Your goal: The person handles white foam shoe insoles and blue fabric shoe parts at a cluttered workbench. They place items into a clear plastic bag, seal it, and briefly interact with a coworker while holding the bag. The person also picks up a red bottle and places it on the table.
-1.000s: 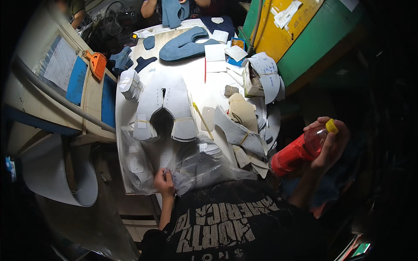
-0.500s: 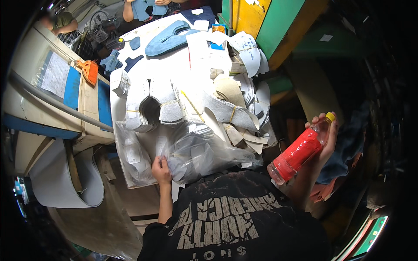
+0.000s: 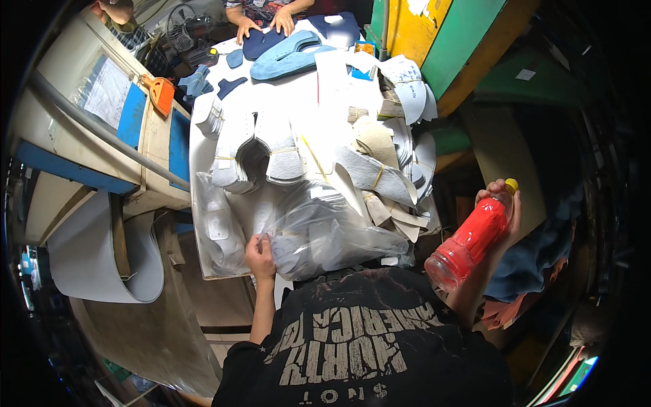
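Observation:
My right hand (image 3: pixel 513 211) is wrapped round a clear plastic bottle (image 3: pixel 472 234) with a red band and a yellow cap. It holds the bottle tilted, off the table's right side, cap end up and away from me. At the table's near edge, my left hand (image 3: pixel 260 256) has its fingers closed on the rim of a clear plastic bag (image 3: pixel 319 230). Grey cut pieces show through the bag. Just beyond it stand curved stacks of light grey felt-like pieces (image 3: pixel 283 159), tied with bands.
More banded pieces (image 3: pixel 380 173) lie on the table's right. A blue cut piece (image 3: pixel 288 55) lies at the far end, near another person's hands (image 3: pixel 266 26). An orange dustpan (image 3: pixel 159 93) hangs at the left. A green and yellow post (image 3: pixel 441 41) rises at the far right.
The view has shifted, so the table sits slightly further right and higher. The bottle has tipped so its base shows more. The other person's hands now rest on a dark blue piece.

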Demonstrator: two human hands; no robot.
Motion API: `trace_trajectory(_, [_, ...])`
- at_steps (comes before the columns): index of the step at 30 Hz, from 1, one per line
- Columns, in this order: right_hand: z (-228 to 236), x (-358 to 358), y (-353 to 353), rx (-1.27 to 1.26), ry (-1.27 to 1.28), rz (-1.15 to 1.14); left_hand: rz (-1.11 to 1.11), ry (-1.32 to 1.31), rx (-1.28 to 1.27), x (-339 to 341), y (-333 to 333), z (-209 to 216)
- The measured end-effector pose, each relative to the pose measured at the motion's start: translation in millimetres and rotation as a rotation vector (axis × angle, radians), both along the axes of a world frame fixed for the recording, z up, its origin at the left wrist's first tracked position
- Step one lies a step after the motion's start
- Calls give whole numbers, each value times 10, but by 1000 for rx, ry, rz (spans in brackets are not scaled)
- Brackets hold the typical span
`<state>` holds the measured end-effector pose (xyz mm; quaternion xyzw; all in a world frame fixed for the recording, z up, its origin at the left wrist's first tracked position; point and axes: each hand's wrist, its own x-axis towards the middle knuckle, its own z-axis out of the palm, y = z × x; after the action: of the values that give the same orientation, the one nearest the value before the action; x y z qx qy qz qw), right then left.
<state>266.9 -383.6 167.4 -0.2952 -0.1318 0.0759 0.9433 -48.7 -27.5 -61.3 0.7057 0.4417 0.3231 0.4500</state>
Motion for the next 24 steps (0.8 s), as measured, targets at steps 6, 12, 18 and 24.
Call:
trace_trajectory(6, [-59, 104, 51, 88, 107, 69, 13, 53, 0, -7, 9, -2])
trace_trajectory(12, [13, 91, 138, 36, 56, 28, 26, 28, 46, -12, 16, -96])
trace_trajectory(18, [279, -170, 573, -486, -127, -560, 35, -73, 2, -24, -5, -114])
trace_trajectory(24, [222, -197, 1063, -651, -451, -455, 22, -395, -188, -107, -122, 287])
